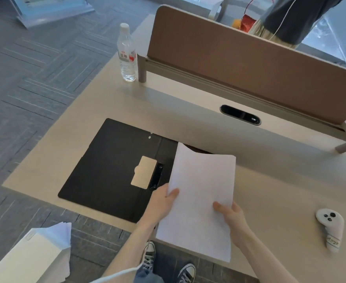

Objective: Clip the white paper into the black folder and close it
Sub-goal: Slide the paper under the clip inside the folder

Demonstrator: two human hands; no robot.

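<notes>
Far left, off the counter (270, 190), a stack of white sheets (51, 242) sits on a white box; not in play. A water bottle (127, 54) stands upright at the counter's far left corner, well apart from the work.

Black folder (110, 166) lies open flat on the counter, left cover fully showing, w/ a tan card pocket (143, 172) near the spine and the black clip (156, 176) just beside it, running along the spine. Can't tell if the clip is raised or down.

Left hand (164, 201) grips the white paper (200, 197) at its left edge, fingers closed on the sheet, thumb on top. The paper is held up over the folder's right half, tilted, near end overhanging the counter edge. Right hand (232, 216) pinches the right edge, thumb on top too.

Step in hand, I'd say: bringing paper to the folder, not yet seated. Next move prob needs the sheet squared to the spine, its left edge slid under the clip, one hand freed to work the clip, then cover shut.

Far right, a white VR controller (330, 227) lies on the counter, clear of the work.
</notes>
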